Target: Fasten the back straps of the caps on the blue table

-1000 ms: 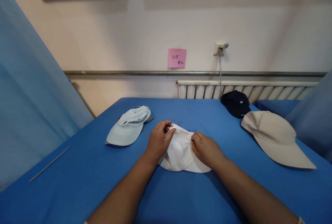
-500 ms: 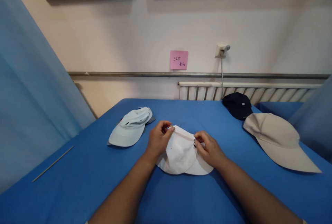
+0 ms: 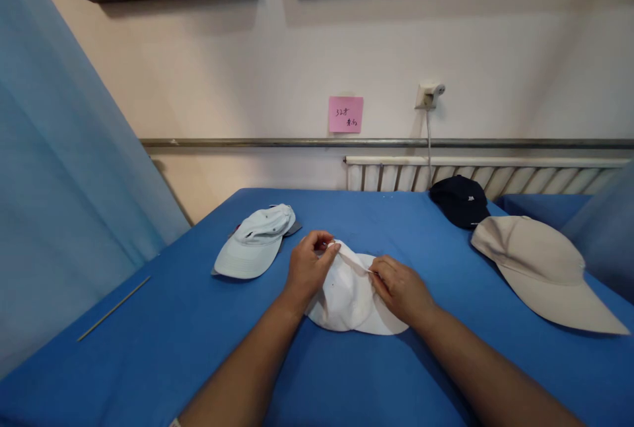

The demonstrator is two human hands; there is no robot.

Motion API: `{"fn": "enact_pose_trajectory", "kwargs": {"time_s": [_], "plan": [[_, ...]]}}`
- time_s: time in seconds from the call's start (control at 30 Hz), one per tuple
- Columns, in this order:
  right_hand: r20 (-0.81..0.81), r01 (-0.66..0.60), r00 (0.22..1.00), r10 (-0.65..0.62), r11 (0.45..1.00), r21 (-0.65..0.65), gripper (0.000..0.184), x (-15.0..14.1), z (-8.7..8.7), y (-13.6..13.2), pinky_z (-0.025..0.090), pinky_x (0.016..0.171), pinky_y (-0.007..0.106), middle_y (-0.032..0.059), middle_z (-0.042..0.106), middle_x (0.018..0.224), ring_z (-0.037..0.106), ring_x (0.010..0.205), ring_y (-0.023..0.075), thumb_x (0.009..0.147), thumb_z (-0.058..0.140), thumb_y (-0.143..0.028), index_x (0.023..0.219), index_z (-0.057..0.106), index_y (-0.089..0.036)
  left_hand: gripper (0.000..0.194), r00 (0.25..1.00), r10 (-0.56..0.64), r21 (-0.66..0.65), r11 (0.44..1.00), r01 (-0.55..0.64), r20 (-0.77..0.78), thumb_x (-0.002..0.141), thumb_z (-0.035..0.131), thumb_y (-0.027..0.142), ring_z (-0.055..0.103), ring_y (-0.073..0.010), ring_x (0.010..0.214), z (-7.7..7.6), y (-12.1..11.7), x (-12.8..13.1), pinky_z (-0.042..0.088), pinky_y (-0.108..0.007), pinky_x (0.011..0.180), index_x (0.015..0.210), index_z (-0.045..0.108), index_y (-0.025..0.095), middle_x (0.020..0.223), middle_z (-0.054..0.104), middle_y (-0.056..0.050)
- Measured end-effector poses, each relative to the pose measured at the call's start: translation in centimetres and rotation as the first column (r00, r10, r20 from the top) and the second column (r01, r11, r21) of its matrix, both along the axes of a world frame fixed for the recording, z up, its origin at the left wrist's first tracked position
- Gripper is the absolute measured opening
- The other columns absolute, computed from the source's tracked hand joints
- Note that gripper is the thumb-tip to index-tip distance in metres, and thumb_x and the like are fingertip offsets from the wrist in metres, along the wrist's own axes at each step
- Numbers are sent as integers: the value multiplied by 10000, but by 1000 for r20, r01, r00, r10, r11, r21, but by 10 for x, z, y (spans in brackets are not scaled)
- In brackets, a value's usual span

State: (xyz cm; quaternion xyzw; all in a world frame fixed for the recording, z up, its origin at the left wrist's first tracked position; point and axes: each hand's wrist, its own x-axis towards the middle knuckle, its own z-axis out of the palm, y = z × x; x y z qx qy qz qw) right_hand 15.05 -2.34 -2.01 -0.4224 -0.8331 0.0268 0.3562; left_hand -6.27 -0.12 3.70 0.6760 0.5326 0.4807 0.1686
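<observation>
A white cap [image 3: 347, 298] lies on the blue-covered table [image 3: 163, 334] right in front of me. My left hand [image 3: 308, 267] pinches the cap's far edge on the left. My right hand [image 3: 402, 288] is closed on the cap's far edge on the right, so a thin strip of fabric stretches between the two hands. Both sets of fingers are curled on the cloth.
A pale blue-white cap [image 3: 255, 242] lies to the left of the hands. A dark navy cap [image 3: 459, 200] and a large beige cap [image 3: 542, 267] lie at the right. A thin stick [image 3: 113, 308] rests near the left edge. Behind stand a radiator [image 3: 475, 176] and a pink note [image 3: 345, 114].
Both hands stay on the white cap; its far edge is now drawn tighter between them and the crown lies flatter. The view shifted slightly left.
</observation>
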Motion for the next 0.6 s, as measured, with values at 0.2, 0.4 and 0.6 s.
{"fn": "enact_pose_trajectory", "kwargs": {"time_s": [0.2, 0.4, 0.6], "plan": [[-222, 226, 954, -203, 971, 80, 129, 8, -1, 8, 470, 694, 289, 59, 610, 823, 577, 746, 176, 909, 441, -190, 852, 556, -199, 289, 999, 31, 32, 999, -32, 28, 834, 584, 341, 629, -176, 849, 1, 1, -1, 501, -305, 786, 1067, 631, 177, 956, 686, -60], [-247, 365, 908, -337, 928, 74, 116, 16, 0, 12, 443, 659, 280, 42, 563, 770, 539, 700, 171, 871, 461, -184, 773, 519, -206, 264, 995, -62, -74, 996, 56, -78, 827, 584, 393, 614, -162, 744, -8, 3, 3, 486, -278, 699, 945, 661, 170, 850, 688, -37], [-203, 282, 942, -268, 959, 40, 124, 9, 2, 5, 436, 672, 279, 32, 550, 747, 532, 695, 167, 877, 456, -192, 767, 511, -207, 165, 977, -90, -188, 981, 53, -194, 804, 563, 317, 581, -150, 633, -19, 7, 7, 416, -258, 602, 767, 637, 174, 706, 657, -6]]}}
